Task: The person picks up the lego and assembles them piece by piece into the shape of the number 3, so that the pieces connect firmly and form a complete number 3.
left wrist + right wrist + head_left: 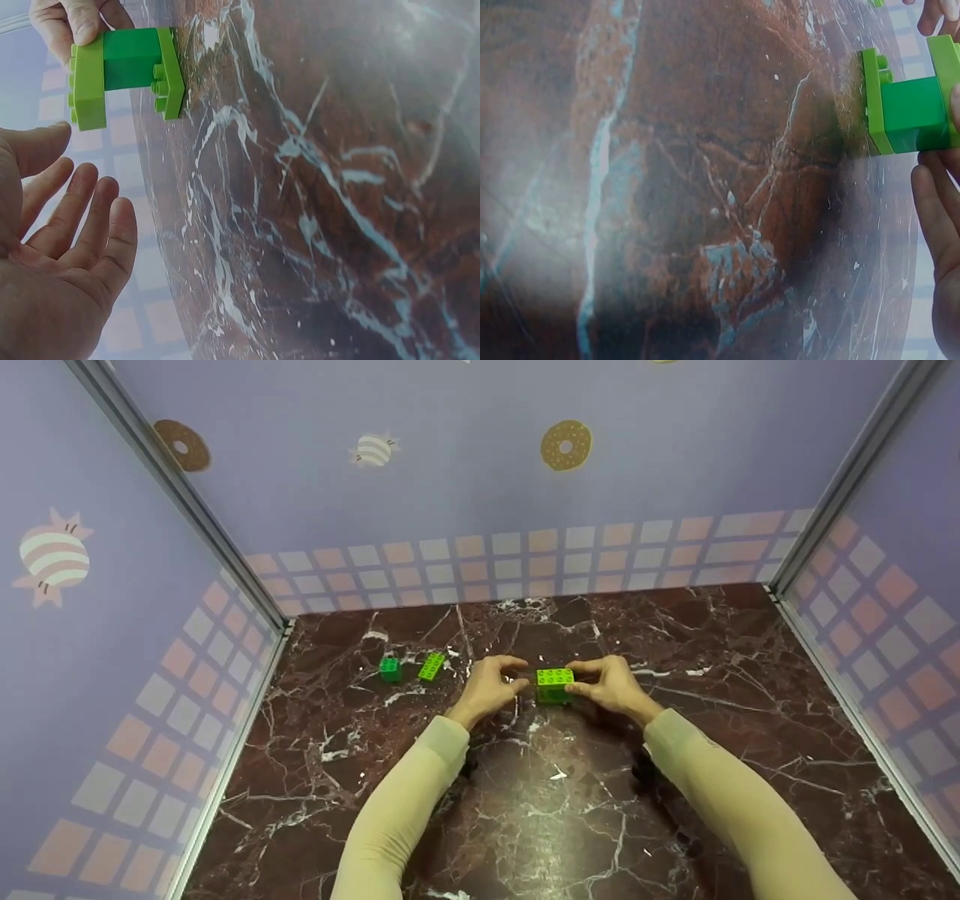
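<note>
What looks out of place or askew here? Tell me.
The dark green middle block sits off-centre, toward the right hand, leaving the light green top brick overhanging on the left; that looks lopsided, though possibly unfinished.

Head: worn up on me, facing forward and down; the farthest view, covering the table (pixel 555 810), the back wall (pixel 465 495) and both forearms (pixel 409 802).
Left wrist: close by my left hand (pixel 56 259), turned sideways, table standing on the right.
Right wrist: close too, turned sideways, mostly table, my right hand (pixel 941 225) cut by the right edge.
Shared by both wrists: the block stack (pixel 131 60), seen from opposite sides.
</note>
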The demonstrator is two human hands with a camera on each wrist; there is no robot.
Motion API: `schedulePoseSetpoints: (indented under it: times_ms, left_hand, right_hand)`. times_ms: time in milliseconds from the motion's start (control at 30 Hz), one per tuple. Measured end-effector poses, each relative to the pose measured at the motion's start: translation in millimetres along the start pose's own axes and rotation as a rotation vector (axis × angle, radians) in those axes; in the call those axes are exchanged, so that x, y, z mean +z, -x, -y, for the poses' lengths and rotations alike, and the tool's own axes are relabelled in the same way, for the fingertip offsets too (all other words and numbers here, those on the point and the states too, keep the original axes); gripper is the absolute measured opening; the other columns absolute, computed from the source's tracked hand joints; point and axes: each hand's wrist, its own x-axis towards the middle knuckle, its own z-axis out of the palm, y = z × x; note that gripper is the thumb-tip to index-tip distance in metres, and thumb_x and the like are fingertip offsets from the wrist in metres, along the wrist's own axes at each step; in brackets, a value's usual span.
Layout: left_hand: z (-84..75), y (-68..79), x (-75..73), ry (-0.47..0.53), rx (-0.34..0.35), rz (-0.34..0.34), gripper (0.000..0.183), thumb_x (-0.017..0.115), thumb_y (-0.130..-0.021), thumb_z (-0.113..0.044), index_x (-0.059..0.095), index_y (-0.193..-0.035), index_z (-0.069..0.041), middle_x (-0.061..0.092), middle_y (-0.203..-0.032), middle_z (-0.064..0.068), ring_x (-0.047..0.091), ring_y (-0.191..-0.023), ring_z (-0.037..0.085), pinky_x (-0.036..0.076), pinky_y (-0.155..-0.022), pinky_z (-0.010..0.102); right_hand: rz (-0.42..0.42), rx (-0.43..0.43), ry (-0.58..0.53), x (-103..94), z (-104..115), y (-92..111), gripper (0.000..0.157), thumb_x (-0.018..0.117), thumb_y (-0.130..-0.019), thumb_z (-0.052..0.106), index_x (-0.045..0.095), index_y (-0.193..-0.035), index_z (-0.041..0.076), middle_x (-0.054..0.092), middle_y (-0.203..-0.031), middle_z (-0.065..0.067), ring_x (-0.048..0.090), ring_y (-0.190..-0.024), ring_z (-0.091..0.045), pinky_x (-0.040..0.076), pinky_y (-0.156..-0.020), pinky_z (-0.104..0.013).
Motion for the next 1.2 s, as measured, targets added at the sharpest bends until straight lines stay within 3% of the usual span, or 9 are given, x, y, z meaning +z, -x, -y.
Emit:
schedulePoseSetpoints:
  times_ms: [133, 300, 600, 800, 1200]
  left_hand:
    - [3.1, 2.4, -5.1, 0.002, -0.013, -0.005, 0.035, 0.081, -0.098, -0.008, 0.080, -0.131, 0.002, 0.083, -0.128, 0.022, 0.081, -0.112, 0.041, 0.065, -0.104, 0.054]
    - [8.6, 5.5, -11.7, -0.005, -0.029, -0.010, 0.035, 0.081, -0.099, -0.009, 0.079, -0.132, 0.001, 0.083, -0.127, 0.022, 0.082, -0.111, 0.038, 0.066, -0.104, 0.052]
    - [19.1, 9.7, -25.5, 0.055, -0.058, -0.054, 0.037, 0.082, -0.099, -0.009, 0.078, -0.134, 0.004, 0.081, -0.129, 0.026, 0.082, -0.113, 0.042, 0.066, -0.104, 0.055]
    - [27.1, 11.6, -40.4, 0.031, -0.095, -0.097, 0.037, 0.082, -0.099, -0.011, 0.079, -0.134, -0.001, 0.082, -0.133, 0.019, 0.082, -0.108, 0.034, 0.066, -0.099, 0.048]
    - [50.0, 18.3, -73.5, 0.003, -0.128, -0.184, 0.039, 0.084, -0.098, -0.012, 0.079, -0.134, 0.000, 0.082, -0.131, 0.023, 0.080, -0.118, 0.043, 0.062, -0.107, 0.059]
  right_hand:
    - [-0.001, -0.002, 0.014, -0.7, 2, 0, 0.041, 0.092, -0.092, 0.006, 0.081, -0.130, -0.005, 0.082, -0.122, -0.027, 0.085, -0.106, -0.041, 0.070, -0.090, -0.035]
    - [0.009, 0.003, -0.002, -1.1, 2, 0, 0.039, 0.092, -0.092, 0.006, 0.081, -0.129, -0.005, 0.082, -0.123, -0.028, 0.085, -0.107, -0.041, 0.070, -0.088, -0.031]
    - [0.019, 0.008, -0.003, -1.7, 1, 0, 0.040, 0.091, -0.093, 0.007, 0.081, -0.130, -0.005, 0.080, -0.126, -0.029, 0.085, -0.107, -0.043, 0.070, -0.088, -0.033]
    - [0.047, 0.021, -0.020, -3.4, 1, 0, 0.041, 0.089, -0.095, 0.007, 0.079, -0.133, -0.005, 0.079, -0.129, -0.030, 0.084, -0.111, -0.044, 0.069, -0.089, -0.030]
    - [0.027, -0.003, -0.002, -2.4, 1, -1, 0.039, 0.091, -0.093, 0.007, 0.081, -0.130, -0.003, 0.081, -0.126, -0.028, 0.085, -0.109, -0.043, 0.069, -0.090, -0.033]
